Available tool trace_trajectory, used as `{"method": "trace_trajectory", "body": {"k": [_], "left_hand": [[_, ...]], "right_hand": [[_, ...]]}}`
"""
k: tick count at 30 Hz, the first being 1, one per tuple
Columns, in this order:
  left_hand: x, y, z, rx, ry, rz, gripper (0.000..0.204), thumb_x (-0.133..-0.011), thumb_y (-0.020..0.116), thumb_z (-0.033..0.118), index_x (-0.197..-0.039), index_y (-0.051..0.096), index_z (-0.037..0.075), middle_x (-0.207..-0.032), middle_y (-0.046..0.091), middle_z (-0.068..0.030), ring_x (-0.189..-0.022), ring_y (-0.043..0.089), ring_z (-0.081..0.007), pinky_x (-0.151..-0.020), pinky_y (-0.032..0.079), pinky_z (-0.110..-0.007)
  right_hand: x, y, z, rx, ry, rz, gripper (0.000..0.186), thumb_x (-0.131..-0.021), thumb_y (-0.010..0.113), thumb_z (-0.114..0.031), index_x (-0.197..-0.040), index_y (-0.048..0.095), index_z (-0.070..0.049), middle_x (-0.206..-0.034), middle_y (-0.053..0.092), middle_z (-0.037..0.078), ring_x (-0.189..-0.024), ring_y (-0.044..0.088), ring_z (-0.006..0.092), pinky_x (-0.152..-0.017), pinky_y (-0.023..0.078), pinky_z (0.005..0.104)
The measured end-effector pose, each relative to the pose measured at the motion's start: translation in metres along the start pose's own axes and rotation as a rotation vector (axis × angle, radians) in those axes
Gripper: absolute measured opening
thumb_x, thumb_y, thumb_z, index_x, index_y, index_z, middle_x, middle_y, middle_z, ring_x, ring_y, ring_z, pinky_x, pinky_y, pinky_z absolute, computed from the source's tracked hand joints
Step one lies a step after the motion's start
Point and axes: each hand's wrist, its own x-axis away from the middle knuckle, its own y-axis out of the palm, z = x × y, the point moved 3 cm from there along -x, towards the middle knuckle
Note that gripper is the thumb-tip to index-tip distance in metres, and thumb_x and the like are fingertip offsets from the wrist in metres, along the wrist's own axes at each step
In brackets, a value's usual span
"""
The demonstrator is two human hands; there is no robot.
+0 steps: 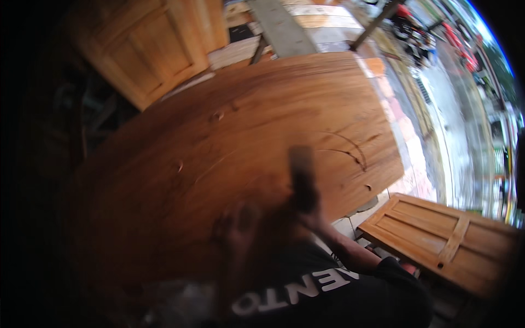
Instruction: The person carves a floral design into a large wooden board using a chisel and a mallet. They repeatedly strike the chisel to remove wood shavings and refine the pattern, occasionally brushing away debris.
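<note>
A broad brown wooden board (262, 115) lies in front of me, its grain running lengthwise. My right hand (313, 217) is closed round the near end of a dark oblong tool (302, 167). Motion smears that tool, so its exact kind does not show; its far end points away from me over the board. To its left, my left hand (240, 220) is dim and blurred above the near part of the board, and its fingers cannot be made out. Thin curled wood shavings (356, 158) lie on the board to the right of the tool.
A panelled wooden door (147, 54) stands at the far left, by the board's edge. Another panelled door (437, 232) lies at the right. Beyond the board are a grey plank (284, 30) and a post (374, 26). Red motorbikes (459, 46) stand outside on the right.
</note>
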Motion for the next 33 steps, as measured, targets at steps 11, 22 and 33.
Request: {"method": "trace_trajectory", "body": {"k": [11, 22, 33], "left_hand": [[-0.036, 0.007, -0.001, 0.160, 0.162, 0.042, 0.044, -0.090, 0.077, 0.045, -0.117, 0.064, 0.013, -0.088, 0.070, -0.0111, -0.070, 0.072, -0.0268, -0.062, 0.061, -0.041], [-0.158, 0.075, -0.017, 0.112, 0.304, 0.130, 0.041, -0.094, 0.069, 0.050, -0.109, 0.068, 0.012, -0.075, 0.066, -0.0097, -0.063, 0.071, -0.0280, -0.054, 0.058, -0.040], [-0.162, 0.079, -0.062, 0.175, 0.028, -0.002, 0.051, -0.083, 0.078, 0.057, -0.102, 0.071, 0.011, -0.083, 0.073, -0.0073, -0.071, 0.073, -0.0258, -0.061, 0.060, -0.039]], "right_hand": [[-0.045, -0.001, -0.062, 0.012, 0.283, -0.032, 0.028, -0.079, 0.076, -0.017, -0.098, 0.064, 0.000, -0.076, 0.065, 0.007, -0.063, 0.062, 0.0152, -0.058, 0.049, 0.0279], [-0.096, -0.013, -0.108, 0.030, 0.249, -0.078, 0.032, -0.083, 0.079, -0.022, -0.099, 0.063, 0.000, -0.082, 0.064, 0.010, -0.072, 0.064, 0.0192, -0.064, 0.051, 0.0318], [-0.147, -0.003, -0.107, -0.135, 0.243, -0.111, 0.031, -0.092, 0.073, -0.024, -0.108, 0.062, 0.000, -0.081, 0.065, 0.011, -0.071, 0.064, 0.0177, -0.057, 0.050, 0.0288]]}}
